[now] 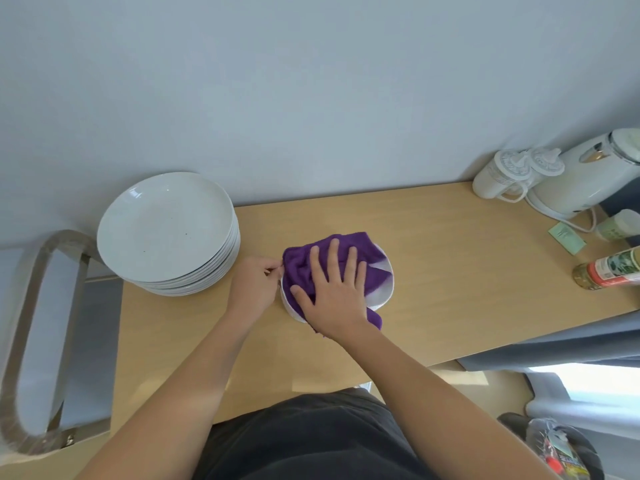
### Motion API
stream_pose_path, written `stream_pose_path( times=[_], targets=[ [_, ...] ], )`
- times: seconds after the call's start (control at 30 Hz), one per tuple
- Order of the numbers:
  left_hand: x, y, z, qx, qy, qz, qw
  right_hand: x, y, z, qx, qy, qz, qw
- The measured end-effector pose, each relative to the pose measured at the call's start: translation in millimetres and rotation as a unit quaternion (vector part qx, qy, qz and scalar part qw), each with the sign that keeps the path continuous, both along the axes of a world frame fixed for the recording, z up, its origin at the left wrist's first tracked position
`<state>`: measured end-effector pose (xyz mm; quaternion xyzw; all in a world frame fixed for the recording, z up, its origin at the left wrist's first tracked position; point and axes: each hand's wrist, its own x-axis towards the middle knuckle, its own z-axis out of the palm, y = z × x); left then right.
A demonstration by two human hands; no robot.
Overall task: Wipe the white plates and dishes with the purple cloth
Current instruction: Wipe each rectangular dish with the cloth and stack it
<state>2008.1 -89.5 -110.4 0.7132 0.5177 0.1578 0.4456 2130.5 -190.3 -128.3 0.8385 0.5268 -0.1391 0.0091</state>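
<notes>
A small white dish (385,279) lies on the wooden table (450,271) in the middle of the view. The purple cloth (356,245) is spread over most of it, with one end hanging off the near rim. My right hand (334,289) presses flat on the cloth, fingers straight and spread. My left hand (254,284) pinches the dish's left rim. A stack of several large white plates (166,226) stands on the table to the left, apart from both hands.
At the far right stand a white electric kettle (585,181), two white lidded cups (502,174), a small jar (620,225), a green packet (566,239) and a lying bottle (609,270). A chair back (38,341) is at the left. A wall runs behind the table.
</notes>
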Motion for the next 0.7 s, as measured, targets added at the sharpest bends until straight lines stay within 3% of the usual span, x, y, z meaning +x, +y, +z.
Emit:
stream_pose_path(
  times=[0.3, 0.4, 0.63, 0.7],
  targets=[
    [7.7, -9.1, 8.0, 0.032, 0.017, 0.034, 0.999, 8.2, -37.0, 1.1, 0.081, 0.075, 0.131, 0.985],
    [8.5, -10.2, 3.2, 0.055, 0.038, 0.029, 0.997, 10.9, -59.5, -8.0, 0.129, 0.044, 0.14, 0.981],
    [10.5, -15.2, -0.1, 0.085, 0.065, 0.031, 0.994, 52.3, -87.1, -4.6, 0.169, -0.026, -0.013, 0.985],
    [9.9, -17.3, 0.0, 0.087, 0.067, 0.029, 0.994, 65.3, -89.0, -4.4, 0.157, -0.009, -0.05, 0.986]
  ],
)
